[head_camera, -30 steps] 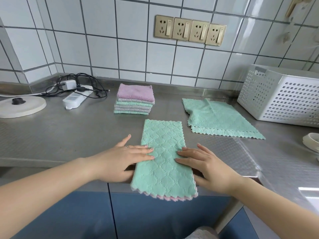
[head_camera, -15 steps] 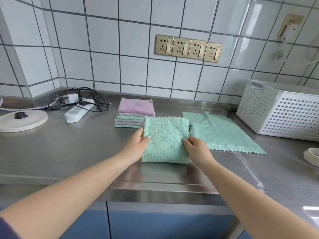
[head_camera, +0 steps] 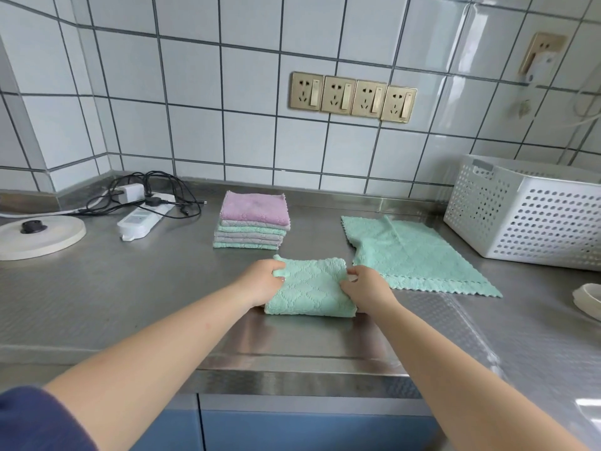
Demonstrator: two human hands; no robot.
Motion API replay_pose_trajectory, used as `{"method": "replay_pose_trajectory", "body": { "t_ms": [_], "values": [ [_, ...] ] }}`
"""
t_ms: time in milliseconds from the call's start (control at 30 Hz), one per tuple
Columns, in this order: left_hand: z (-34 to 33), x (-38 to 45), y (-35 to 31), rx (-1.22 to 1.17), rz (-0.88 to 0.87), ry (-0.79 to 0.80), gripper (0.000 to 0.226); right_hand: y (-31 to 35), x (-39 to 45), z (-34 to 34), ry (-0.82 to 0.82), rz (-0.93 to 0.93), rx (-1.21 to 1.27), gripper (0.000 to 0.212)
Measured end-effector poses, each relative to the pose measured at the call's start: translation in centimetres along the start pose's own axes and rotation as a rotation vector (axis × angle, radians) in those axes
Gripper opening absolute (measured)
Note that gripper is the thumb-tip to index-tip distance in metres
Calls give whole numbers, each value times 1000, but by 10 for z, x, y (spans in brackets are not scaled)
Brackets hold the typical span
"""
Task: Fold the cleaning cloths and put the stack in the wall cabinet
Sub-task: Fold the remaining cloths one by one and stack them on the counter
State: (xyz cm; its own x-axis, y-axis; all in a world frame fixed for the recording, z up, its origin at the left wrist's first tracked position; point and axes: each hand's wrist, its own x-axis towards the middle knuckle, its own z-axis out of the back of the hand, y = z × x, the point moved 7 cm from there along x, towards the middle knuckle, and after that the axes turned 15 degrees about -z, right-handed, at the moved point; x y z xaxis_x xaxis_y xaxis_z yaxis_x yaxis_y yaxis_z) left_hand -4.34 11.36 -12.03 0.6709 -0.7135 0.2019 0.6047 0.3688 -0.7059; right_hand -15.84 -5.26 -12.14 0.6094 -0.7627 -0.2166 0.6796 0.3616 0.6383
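Note:
A folded green cloth [head_camera: 310, 288] lies on the steel counter [head_camera: 130, 304] in front of me. My left hand [head_camera: 263, 281] grips its left edge and my right hand [head_camera: 364, 286] grips its right edge, fingers curled over the fabric. Behind it stands a stack of folded cloths [head_camera: 252, 221], pink on top with green and grey layers below. To the right an unfolded green cloth [head_camera: 413, 255] lies flat. No wall cabinet is in view.
A white perforated basket [head_camera: 527, 213] stands at the right against the tiled wall. A white power strip with black cables [head_camera: 143, 213] and a round white base [head_camera: 39, 236] sit at the left. A white rim [head_camera: 588, 301] shows at the far right edge.
The long green cloth was folded in half into a compact square. Both hands moved from pressing flat on it to gripping its side edges, and the cloth sits farther back on the counter.

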Motion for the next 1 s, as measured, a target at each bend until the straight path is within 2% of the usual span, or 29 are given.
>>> {"method": "replay_pose_trajectory", "body": {
  "t_ms": [67,167,267,333,400,500,600,733,867,933,1000],
  "values": [
    [8,1,-5,90,-50,-45,53,-5,3,0,0,-42,87,47],
    [18,2,-16,267,-158,-130,50,-6,3,8,-61,-69,184,45],
    [6,5,-35,395,-276,-41,46,16,-9,14,-216,129,39,41],
    [-10,7,-42,470,-275,62,46,39,-20,4,-269,288,-127,40],
    [-26,10,-39,530,-225,155,47,53,-23,-17,-236,357,-333,41],
    [-41,7,-22,550,-144,221,49,49,-18,-50,-102,316,-559,45],
    [-42,2,-9,553,-108,235,49,32,-12,-57,-1,218,-571,51],
    [-37,0,-2,561,-59,231,54,21,-11,-49,6,177,-609,57],
    [-26,-4,12,575,67,226,71,20,-10,-50,-2,183,-635,57],
    [-24,-2,12,552,61,202,72,20,-11,-50,-4,182,-642,57],
    [-22,2,5,457,-13,127,62,20,-11,-50,-4,181,-638,57]
  ]
}}
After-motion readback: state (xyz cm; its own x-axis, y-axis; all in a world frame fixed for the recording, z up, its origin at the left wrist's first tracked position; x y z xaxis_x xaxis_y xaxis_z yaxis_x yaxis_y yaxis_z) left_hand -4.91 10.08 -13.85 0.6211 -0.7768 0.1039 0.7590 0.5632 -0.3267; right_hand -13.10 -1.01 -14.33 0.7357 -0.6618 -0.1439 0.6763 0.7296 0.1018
